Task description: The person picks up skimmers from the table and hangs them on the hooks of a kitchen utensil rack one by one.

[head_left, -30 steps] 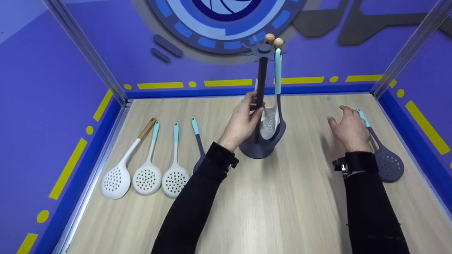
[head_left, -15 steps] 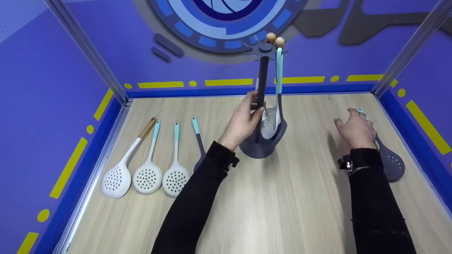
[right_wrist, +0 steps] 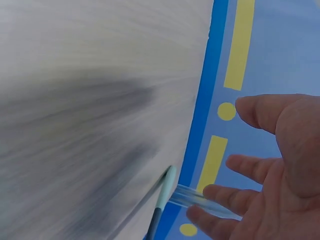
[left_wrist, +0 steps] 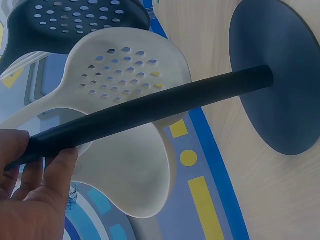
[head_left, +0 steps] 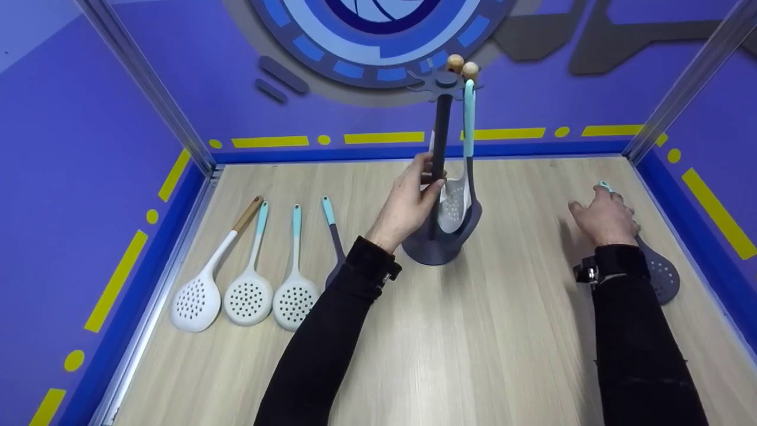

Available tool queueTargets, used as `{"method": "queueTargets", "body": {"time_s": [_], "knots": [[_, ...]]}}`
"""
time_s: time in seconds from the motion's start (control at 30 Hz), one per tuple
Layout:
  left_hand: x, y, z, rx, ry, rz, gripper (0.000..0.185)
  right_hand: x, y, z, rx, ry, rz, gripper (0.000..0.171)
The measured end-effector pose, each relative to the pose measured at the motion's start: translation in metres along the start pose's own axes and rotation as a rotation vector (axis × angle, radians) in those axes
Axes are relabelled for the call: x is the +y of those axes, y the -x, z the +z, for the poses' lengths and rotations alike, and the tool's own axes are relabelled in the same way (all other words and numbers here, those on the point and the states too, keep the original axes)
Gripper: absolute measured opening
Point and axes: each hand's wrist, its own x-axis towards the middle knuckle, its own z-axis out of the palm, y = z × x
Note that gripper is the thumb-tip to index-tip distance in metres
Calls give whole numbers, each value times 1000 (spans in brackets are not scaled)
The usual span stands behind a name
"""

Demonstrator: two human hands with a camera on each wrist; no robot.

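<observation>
Left hand [head_left: 408, 204] is wrapped round the dark post of the utensil stand [head_left: 439, 177], fingers and thumb curled on it abt halfway up; wrist cam shows the same grip on the post [left_wrist: 150, 107]. Stand sits upright on the wooden table [head_left: 473, 355], its round base just below and to the right of that hand. Hanging from the stand's top, right beside the fingers: a white slotted spoon [head_left: 452, 204] and a dark skimmer w/ teal handle [head_left: 468, 118].

Right hand [head_left: 604, 216] is well apart from the stand, out to the right, fingers spread and loosely bent over the handle of a dark grey skimmer [head_left: 659, 275] lying flat on the table. Can't tell if it's actually touching; wrist cam shows the fingers open w/ the teal handle tip [right_wrist: 167, 187] just beside them, not gripped.

Far side of the left forearm, to its left: three white skimmers [head_left: 248, 296] in a row, plus another dark one [head_left: 333, 236] partly hidden by the sleeve.
</observation>
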Motion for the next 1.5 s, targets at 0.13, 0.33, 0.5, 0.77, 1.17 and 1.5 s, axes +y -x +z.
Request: {"method": "queueTargets", "body": {"time_s": [0.13, 0.33, 0.5, 0.77, 1.17, 1.5], "knots": [[0, 1, 0, -2, -8, 1, 42, 4, -2, 0, -7, -8, 2, 90], [0, 1, -1, -1, -10, -8, 41, 9, -2, 0, -5, 3, 6, 91], [-1, 1, 0, 1, -8, -10, 41, 13, -1, 1, -22, 11, 24, 91], [-1, 1, 0, 0, -3, -14, 41, 23, -6, 2, -40, 25, 67, 93], [0, 0, -1, -8, -16, -10, 41, 34, -8, 0, -42, 14, 154, 89], [0, 0, -1, -5, -19, -4, 41, 39, -8, 3, -29, 14, 164, 85]]}}
